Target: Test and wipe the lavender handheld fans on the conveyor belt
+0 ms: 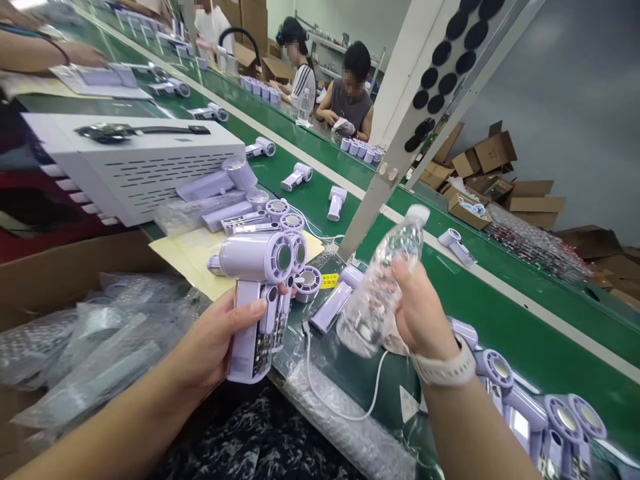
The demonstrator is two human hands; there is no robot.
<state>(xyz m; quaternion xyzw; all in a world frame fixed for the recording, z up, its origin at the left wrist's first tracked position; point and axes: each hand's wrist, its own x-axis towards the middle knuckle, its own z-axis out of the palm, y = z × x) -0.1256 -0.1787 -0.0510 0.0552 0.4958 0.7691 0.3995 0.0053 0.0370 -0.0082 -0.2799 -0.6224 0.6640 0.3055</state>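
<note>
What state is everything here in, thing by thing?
Left hand: closed around purple fans
Purple fans: held heads up, circuitry showing
Right hand: closed around bottle
Bottle: capped, tilted; contents unclear
Wristband: being worn
White cable: loosely curved
Cardboard box: open, holding bagged items
Circuit board: lying atop white case

Green belt [510,327] | lilac handheld fans [337,203] | several, lying spaced apart

Clear bottle [376,293] in right grip [423,308]. Left of bottle: left grip [217,330] clasps lilac fans [254,257]; farther left, white vented box [165,175]. Beyond bottle: green conveyor [500,323], more fans [297,177].
</note>
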